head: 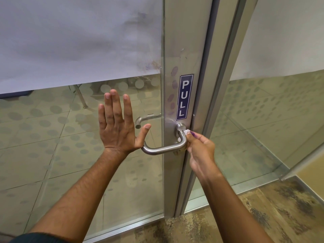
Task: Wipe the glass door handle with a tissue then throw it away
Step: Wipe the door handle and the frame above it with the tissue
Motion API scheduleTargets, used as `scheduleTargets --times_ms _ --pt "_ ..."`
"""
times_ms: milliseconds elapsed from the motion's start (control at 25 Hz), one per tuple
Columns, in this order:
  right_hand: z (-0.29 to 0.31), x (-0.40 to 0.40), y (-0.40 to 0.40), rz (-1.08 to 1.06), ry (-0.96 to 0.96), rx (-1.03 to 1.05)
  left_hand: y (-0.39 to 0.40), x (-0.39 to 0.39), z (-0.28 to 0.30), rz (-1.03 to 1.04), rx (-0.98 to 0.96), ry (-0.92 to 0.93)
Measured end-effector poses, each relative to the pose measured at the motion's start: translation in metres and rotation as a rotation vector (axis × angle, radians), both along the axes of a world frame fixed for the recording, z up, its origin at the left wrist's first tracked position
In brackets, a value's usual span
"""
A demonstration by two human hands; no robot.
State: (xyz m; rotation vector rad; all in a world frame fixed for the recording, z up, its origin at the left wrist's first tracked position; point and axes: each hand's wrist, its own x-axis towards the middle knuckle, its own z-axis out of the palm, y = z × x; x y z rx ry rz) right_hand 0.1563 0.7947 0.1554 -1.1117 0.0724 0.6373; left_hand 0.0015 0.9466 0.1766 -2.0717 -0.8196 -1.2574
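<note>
A brushed steel lever handle (164, 149) sticks out from the metal stile of a glass door (78, 155), just below a blue PULL sign (183, 97). My right hand (199, 149) pinches a small white tissue (185, 132) against the handle's upright neck near its round base. Most of the tissue is hidden behind the handle and my fingers. My left hand (117, 125) lies flat against the glass to the left of the handle, fingers straight and spread, thumb close to the handle's free end.
A second handle (143, 120) shows through the glass on the far side. The door frame (215, 102) and a fixed glass panel (263, 120) stand to the right. Mottled carpet (245, 216) covers the floor on my side.
</note>
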Motion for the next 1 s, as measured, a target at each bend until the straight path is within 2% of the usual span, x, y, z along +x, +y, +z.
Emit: scheduleTargets --times_ms 120,240,320,360,560,720,1000 --pt "0.001 -0.012 0.008 0.008 0.347 0.152 0.000 0.000 0.001 -0.010 0.007 0.003" --pt "0.005 -0.021 0.012 0.005 0.613 0.321 0.000 0.000 0.000 -0.007 0.008 0.004" --pt "0.008 -0.024 0.010 0.005 0.707 0.396 0.000 0.000 0.000 -0.005 0.005 0.000" --pt "0.009 -0.025 0.010 0.003 0.694 0.391 0.001 0.000 0.000 -0.006 0.007 -0.001" --pt "0.004 -0.019 0.007 -0.127 0.263 0.109 0.001 0.000 0.000 -0.008 0.014 -0.004" --pt "-0.004 -0.015 -0.001 -0.184 -0.118 0.046 0.000 -0.001 0.000 -0.007 0.014 -0.007" --pt "-0.014 -0.009 -0.005 -0.147 -0.867 -0.105 0.000 -0.001 0.000 -0.009 0.019 -0.002"
